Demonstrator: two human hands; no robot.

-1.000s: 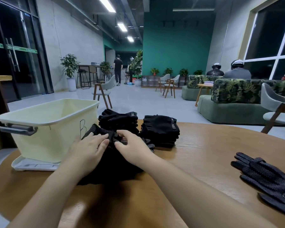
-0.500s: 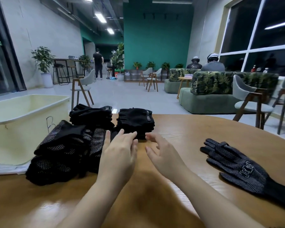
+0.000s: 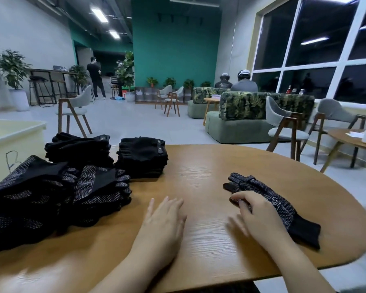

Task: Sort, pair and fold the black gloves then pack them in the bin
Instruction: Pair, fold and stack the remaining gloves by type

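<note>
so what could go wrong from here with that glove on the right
The right hand only has fingertips on the loose dotted glove; a drag could bunch it instead of lifting it.
The glove's cuff lies close to the table edge, so a push rightward might tip it off.
The dotted pile at left looks slumped and uneven; adding another pair may topple it.

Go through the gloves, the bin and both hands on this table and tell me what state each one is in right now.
Loose dotted glove: flat on the table, unfolded.
Dotted glove pile: folded, stacked on the table beside the bin.
Two plain black stacks: folded, standing behind the dotted pile.
Bin: open-topped, contents not visible.
Left hand: open, fingers straight, holding nothing.
Right hand: fingers resting on the loose dotted glove.
</note>
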